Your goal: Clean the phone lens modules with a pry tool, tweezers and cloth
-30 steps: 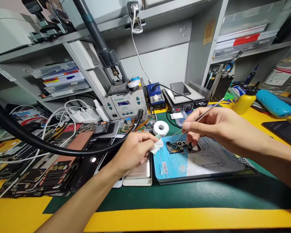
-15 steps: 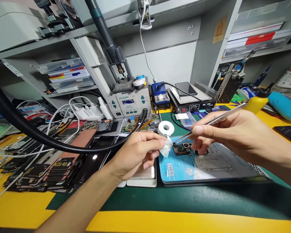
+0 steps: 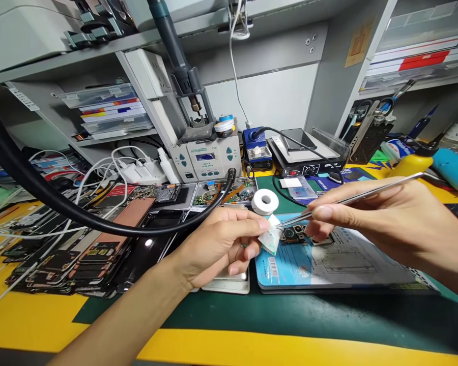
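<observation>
Between thumb and forefinger, my left hand (image 3: 229, 236) pinches a small white piece of tissue (image 3: 269, 241) with greenish marks. My right hand (image 3: 362, 218) grips metal tweezers (image 3: 361, 195) like a pen. Their tips reach the upper right of the tissue and seem to touch it. Just beyond, a phone camera module (image 3: 290, 234) lies on a blue and white flat package (image 3: 290, 269), partly behind my right fingers. A white ring-shaped roll (image 3: 265, 202) stands behind the tissue.
Stacked phone parts (image 3: 110, 239) and white cables crowd the left. A thick black hose (image 3: 99, 221) arches across the front of the hot air station (image 3: 206, 162). Farther right are a heating plate unit (image 3: 309, 157) and a yellow bottle (image 3: 414, 160). A green mat (image 3: 252, 315) covers the yellow bench.
My left hand has turned and moved rightward, bringing the tissue up beside the tweezers. The tweezer tips have shifted from above the camera module to the tissue. The view has swung slightly left.
</observation>
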Action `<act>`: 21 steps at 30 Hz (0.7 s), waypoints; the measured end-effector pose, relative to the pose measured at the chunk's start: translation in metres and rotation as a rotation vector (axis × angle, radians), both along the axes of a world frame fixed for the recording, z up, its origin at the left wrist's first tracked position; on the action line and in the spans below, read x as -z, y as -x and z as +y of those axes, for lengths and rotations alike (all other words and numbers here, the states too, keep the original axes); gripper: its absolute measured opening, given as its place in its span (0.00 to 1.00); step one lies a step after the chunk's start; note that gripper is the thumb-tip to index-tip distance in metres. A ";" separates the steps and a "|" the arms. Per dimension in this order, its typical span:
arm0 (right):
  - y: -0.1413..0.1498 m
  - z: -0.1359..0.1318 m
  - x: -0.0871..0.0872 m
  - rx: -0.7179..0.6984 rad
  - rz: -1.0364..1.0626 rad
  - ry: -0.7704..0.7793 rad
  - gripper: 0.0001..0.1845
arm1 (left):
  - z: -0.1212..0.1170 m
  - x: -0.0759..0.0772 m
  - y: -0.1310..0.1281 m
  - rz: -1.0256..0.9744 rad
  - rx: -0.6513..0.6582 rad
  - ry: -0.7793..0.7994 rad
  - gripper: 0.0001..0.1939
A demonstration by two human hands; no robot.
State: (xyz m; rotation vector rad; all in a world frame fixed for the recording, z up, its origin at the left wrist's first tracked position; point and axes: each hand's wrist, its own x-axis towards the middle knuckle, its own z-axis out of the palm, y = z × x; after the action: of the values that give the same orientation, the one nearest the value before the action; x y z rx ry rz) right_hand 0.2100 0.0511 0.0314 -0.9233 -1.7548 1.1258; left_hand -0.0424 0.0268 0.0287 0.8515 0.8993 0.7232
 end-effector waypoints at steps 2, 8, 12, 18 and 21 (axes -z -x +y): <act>0.000 0.000 0.000 0.017 -0.007 -0.006 0.07 | 0.000 0.000 0.000 -0.012 0.009 0.004 0.09; 0.001 -0.002 -0.002 0.052 -0.019 -0.027 0.08 | 0.001 0.001 0.000 -0.020 0.036 0.013 0.09; 0.004 -0.004 -0.006 0.065 -0.023 -0.046 0.07 | 0.000 0.002 0.000 -0.046 0.054 0.011 0.09; 0.010 -0.009 -0.012 0.115 -0.039 -0.080 0.09 | 0.000 0.001 0.000 -0.047 0.084 0.022 0.10; 0.010 -0.011 -0.012 0.132 -0.039 -0.083 0.07 | 0.001 0.001 0.001 -0.040 0.090 0.019 0.11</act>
State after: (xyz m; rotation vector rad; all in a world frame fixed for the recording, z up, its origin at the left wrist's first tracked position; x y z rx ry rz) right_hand 0.2005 0.0402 0.0432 -1.0012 -1.7310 0.9496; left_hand -0.0429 0.0278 0.0273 0.8521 0.8256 0.6501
